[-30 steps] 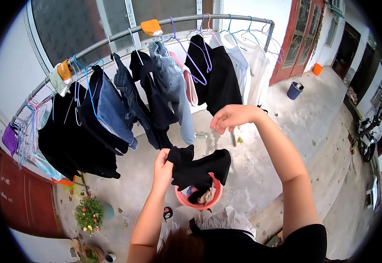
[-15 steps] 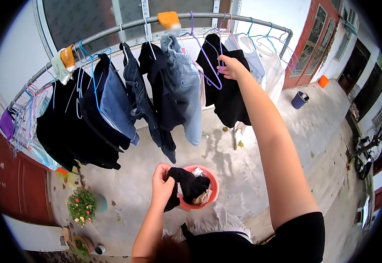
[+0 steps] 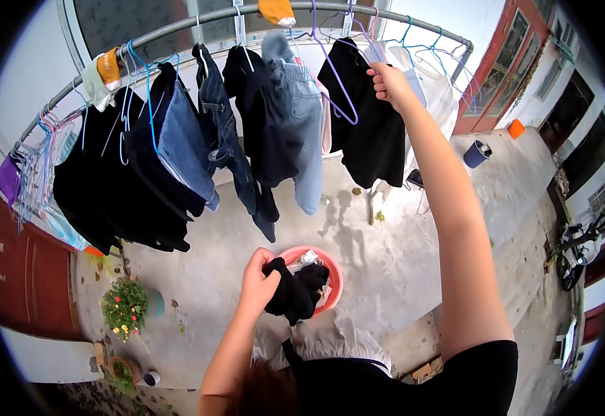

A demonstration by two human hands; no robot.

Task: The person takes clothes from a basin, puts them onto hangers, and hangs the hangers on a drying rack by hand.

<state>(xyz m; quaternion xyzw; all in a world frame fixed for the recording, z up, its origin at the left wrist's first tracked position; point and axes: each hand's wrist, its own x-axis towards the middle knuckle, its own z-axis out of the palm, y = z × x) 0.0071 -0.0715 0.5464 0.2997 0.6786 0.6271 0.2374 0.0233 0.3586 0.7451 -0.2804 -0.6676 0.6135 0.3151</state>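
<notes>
My left hand (image 3: 257, 284) is closed on a bunched black garment (image 3: 290, 295), which hangs in folds over the near side of a pink basin (image 3: 339, 277). More clothes lie in the basin, partly hidden by it. My right hand (image 3: 391, 84) is raised to the rail, fingers curled, at the upper right of a hanging black garment (image 3: 372, 132). What its fingers grip is hidden. Left of this hand a purple hanger (image 3: 341, 87) hangs at an angle, in front of the garment. Light blue jeans (image 3: 295, 132) hang further left.
A curved metal rail (image 3: 177, 26) holds dark clothes (image 3: 101, 180), dark jeans (image 3: 223, 139) and white tops (image 3: 441, 97). Bare hangers (image 3: 35, 166) crowd its left end. A flower pot (image 3: 155, 303) stands at left on the concrete, a blue bucket (image 3: 477, 154) at right.
My right hand has left the purple hanger and moved right to the black garment's upper edge, its fingers now curled. My left hand still holds the bunched garment, now hanging nearer the basin's front.
</notes>
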